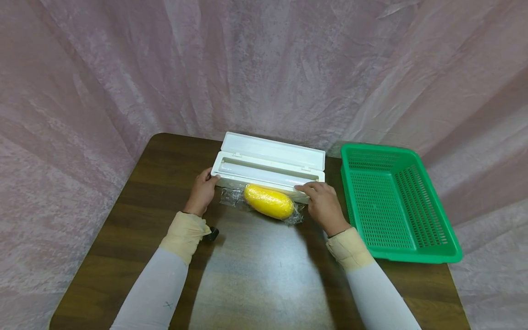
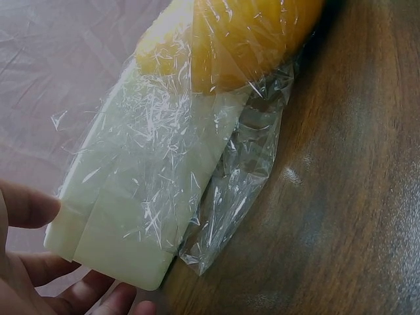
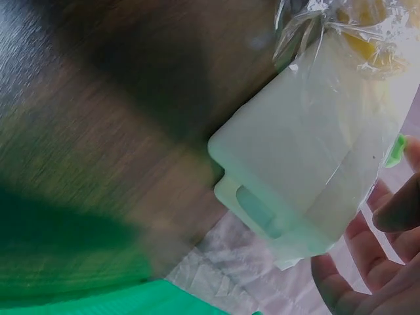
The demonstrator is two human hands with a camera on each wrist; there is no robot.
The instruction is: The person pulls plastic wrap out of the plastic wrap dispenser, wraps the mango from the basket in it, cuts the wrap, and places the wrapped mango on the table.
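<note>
A long white cling film dispenser (image 1: pixel 264 178) lies on the table with its lid (image 1: pixel 272 149) tipped back and a film roll (image 1: pixel 264 173) inside. Against its front rests a smooth yellow oblong (image 1: pixel 269 201), covered in clear cling film (image 2: pixel 236 164) that spreads past both ends. My left hand (image 1: pixel 202 190) grips the dispenser's left end, thumb on one side, fingers on the other. At the right end is my right hand (image 1: pixel 323 204), fingers stretched along the front edge. In the right wrist view, a fingertip touches a small green slider (image 3: pixel 395 152).
A green plastic basket (image 1: pixel 381 176) with slotted sides stands on the right of the brown wooden table (image 1: pixel 140 220). A pink curtain (image 1: pixel 264 68) hangs behind the table. A small black object (image 1: pixel 211 234) sticks out beside the left wrist.
</note>
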